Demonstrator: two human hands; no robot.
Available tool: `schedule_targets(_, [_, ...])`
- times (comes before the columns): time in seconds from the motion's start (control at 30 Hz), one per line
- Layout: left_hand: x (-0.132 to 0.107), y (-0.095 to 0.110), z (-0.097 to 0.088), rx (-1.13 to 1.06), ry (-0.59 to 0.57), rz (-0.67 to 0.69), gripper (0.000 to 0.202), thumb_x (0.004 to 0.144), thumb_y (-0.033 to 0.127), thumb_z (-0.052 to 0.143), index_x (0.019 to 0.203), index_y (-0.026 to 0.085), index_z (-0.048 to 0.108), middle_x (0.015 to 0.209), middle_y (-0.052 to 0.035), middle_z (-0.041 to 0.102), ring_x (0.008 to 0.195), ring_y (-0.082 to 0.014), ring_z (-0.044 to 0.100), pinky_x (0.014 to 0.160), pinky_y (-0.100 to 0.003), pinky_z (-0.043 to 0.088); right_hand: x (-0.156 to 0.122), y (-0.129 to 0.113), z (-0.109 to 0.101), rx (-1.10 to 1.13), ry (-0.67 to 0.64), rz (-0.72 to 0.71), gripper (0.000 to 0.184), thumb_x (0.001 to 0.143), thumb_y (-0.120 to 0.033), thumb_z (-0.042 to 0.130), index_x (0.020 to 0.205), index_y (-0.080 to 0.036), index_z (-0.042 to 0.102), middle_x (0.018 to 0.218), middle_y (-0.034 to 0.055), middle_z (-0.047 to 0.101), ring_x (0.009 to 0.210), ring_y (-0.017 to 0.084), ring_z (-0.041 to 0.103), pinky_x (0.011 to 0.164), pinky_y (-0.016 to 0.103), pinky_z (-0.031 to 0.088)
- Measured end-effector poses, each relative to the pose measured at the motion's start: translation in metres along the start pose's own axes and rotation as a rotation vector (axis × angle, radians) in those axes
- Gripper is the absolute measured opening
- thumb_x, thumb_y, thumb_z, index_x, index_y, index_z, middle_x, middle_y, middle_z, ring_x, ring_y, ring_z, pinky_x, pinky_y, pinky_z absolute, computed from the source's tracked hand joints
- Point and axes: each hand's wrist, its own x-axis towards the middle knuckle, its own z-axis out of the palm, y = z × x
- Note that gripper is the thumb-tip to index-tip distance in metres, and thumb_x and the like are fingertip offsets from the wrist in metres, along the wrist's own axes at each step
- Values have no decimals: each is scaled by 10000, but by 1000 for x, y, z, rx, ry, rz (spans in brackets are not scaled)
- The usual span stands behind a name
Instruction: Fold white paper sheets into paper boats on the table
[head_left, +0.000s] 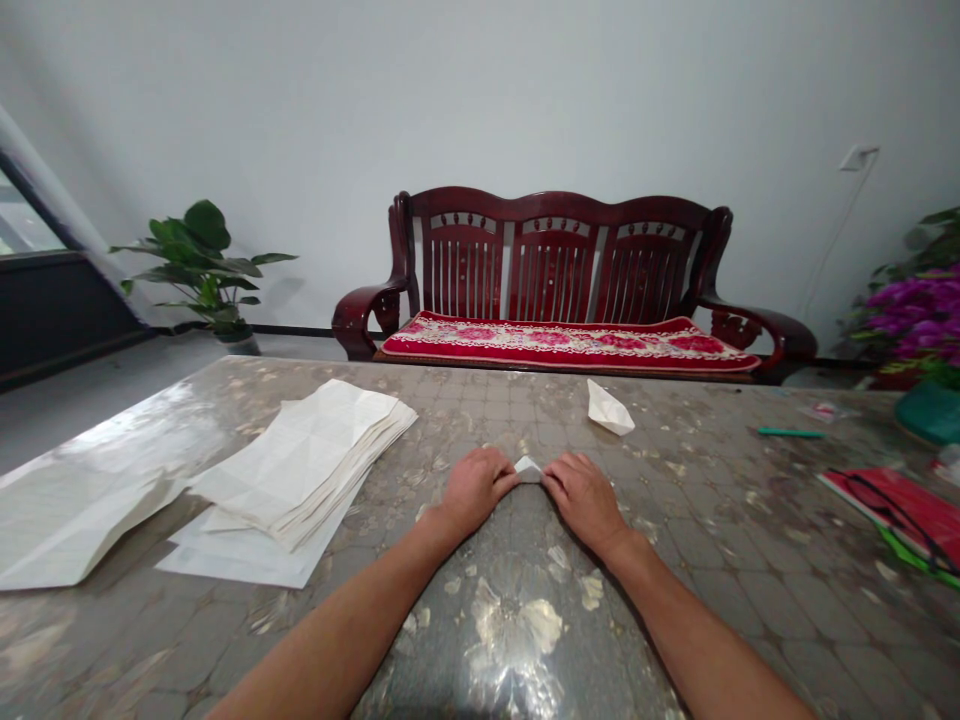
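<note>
A small folded piece of white paper (528,468) lies between my two hands at the middle of the table, its peak pointing away from me. My left hand (478,486) pinches its left end, and my right hand (583,497) pinches its right end. Most of the paper's sides are covered by the fingers. Just beyond my right hand, a folded white paper shape (610,410) rests by itself on the tabletop.
A stack of white paper sheets (307,450) is on the left, beside another folded sheet (82,515). On the right lie a green pen (790,433), a red book (907,505) and dark-framed glasses (889,512). A wooden bench (555,270) stands behind the table.
</note>
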Motion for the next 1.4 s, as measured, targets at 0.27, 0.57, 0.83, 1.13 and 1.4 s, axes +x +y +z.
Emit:
schedule_targets(0.27, [4,5,-2,53,-23,-120,199,938,303,539,816,195,655,882,-49,678,886,-206,619,776,-284,428,9,-4,0,-67,-47,152,184,956,-299,550,811,-218,628,851,17,671,831,188,543,708,290,326])
schedule_targets(0.57, [4,9,0,151,-60,-189,157,967,293,499,937,194,617,969,-66,678,901,-214,651,745,-290,445,15,-13,-4,-136,-131,250,191,954,-331,560,817,-213,623,853,28,696,796,185,573,661,289,287])
schedule_targets(0.83, [4,8,-4,51,-62,-182,181,928,200,521,1080,227,616,1032,-36,694,944,-196,661,765,-267,454,16,-13,-2,-104,-111,303,155,937,-346,590,849,-222,621,833,17,692,793,189,594,642,287,285])
schedule_targets(1.13, [2,11,-3,127,-107,-78,267,959,238,486,1079,283,720,1035,-51,662,949,-198,649,799,-272,481,10,-11,2,-174,-35,79,160,966,-236,525,921,-229,678,943,48,671,931,214,538,770,316,342])
schedule_targets(1.4, [-4,12,1,331,-97,63,281,949,191,448,1127,253,657,1060,-71,621,952,-217,610,815,-314,489,6,-29,-6,-298,-193,-4,287,955,-150,481,1171,-205,662,1056,100,653,999,251,517,812,347,376])
